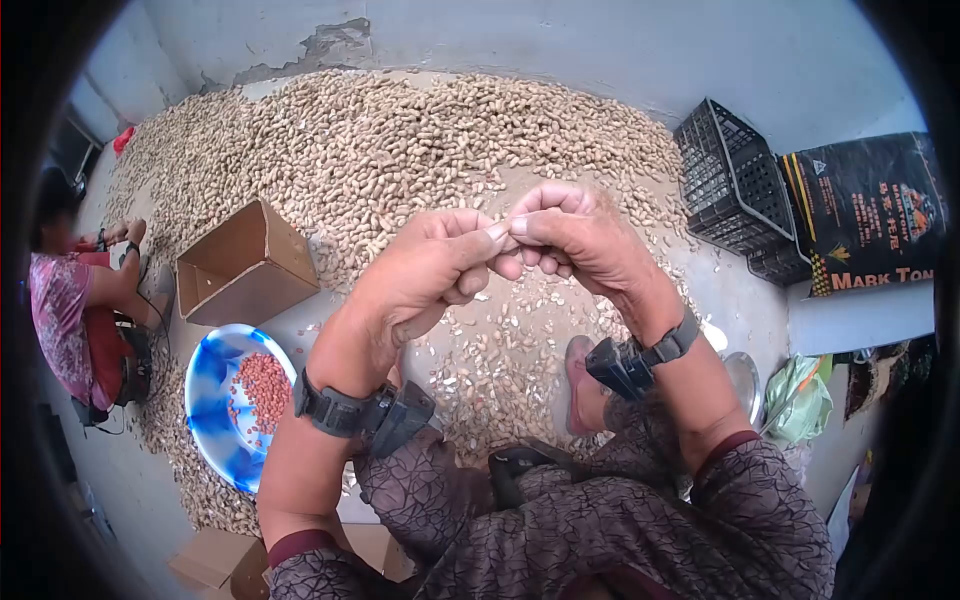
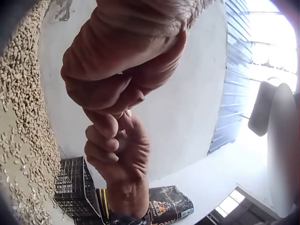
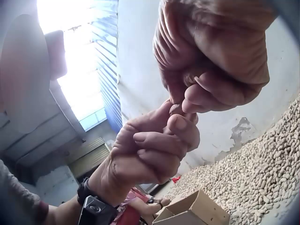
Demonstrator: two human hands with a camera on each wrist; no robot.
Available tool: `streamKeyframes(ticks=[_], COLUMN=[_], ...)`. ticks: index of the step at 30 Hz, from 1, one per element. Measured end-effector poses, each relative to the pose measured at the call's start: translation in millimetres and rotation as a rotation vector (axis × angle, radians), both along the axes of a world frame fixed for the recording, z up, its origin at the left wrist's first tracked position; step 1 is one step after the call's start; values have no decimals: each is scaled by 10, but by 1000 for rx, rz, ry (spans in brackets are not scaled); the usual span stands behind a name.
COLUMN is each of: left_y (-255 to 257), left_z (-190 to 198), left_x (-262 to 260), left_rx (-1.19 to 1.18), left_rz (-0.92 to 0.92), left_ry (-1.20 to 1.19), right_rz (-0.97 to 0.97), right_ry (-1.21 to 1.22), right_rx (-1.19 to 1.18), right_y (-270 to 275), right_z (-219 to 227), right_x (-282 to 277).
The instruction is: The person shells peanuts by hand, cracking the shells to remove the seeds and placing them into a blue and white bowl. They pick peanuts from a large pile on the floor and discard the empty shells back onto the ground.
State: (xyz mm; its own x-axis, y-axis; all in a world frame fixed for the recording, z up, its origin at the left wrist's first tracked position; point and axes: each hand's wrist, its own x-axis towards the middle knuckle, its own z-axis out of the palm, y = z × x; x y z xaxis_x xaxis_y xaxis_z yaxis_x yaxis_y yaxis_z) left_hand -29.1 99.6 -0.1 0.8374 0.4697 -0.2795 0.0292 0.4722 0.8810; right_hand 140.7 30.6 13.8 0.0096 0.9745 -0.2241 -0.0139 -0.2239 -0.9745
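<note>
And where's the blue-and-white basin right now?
In the head view, the blue-and-white basin sits at the lower left, just below an open cardboard box and partly hidden by the person's left forearm.

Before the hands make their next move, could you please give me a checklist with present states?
1. Left hand pinches the peanut: ok.
2. Right hand close against the left hand's fingertips: ok.
3. Peanut's shell fully cracked: cannot tell, fingers cover much of it.
4. Blue-and-white basin open upward, with red kernels inside: ok.
5. Cardboard box open: ok.
</note>
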Motion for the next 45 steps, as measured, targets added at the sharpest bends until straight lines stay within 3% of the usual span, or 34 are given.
streamKeyframes(ticks=[6, 11, 13, 17, 22, 25, 31, 35, 38, 41, 45], left_y=[-238, -474, -549, -658, -777, -895, -872, -876, -858, -841, -855], left_z=[172, 333, 294, 326, 408, 352, 155, 116, 54, 155, 145], left_x=[75, 197, 244, 282, 286, 354, 452, 545, 588, 603, 583], left_rx=[-168, -45, 56, 41, -93, -113, -87, 11, 44, 204, 244], left_rz=[10, 80, 106, 145, 174, 209, 167, 217, 226, 233, 210], left_ry=[-132, -35, 2, 34, -238, -291, -404, -256, -280, -173, -200], right_rz=[-5, -63, -100, -119, -110, -55, 64, -1, 28, 28, 10], right_ry=[135, 125, 15, 19, 501, 611, 479, 375, 337, 331, 379], right_rx=[21, 105, 117, 138, 151, 184, 182, 148, 111, 116, 91], right_y=[-278, -462, -512, -555, -597, -596, -638, -650, -653, -632, -623], right_z=[201, 220, 193, 120, 33, -35, -30, -12, 21, 11, -1], right_x=[103, 154, 161, 190, 264, 257, 277, 302, 335, 307, 330])
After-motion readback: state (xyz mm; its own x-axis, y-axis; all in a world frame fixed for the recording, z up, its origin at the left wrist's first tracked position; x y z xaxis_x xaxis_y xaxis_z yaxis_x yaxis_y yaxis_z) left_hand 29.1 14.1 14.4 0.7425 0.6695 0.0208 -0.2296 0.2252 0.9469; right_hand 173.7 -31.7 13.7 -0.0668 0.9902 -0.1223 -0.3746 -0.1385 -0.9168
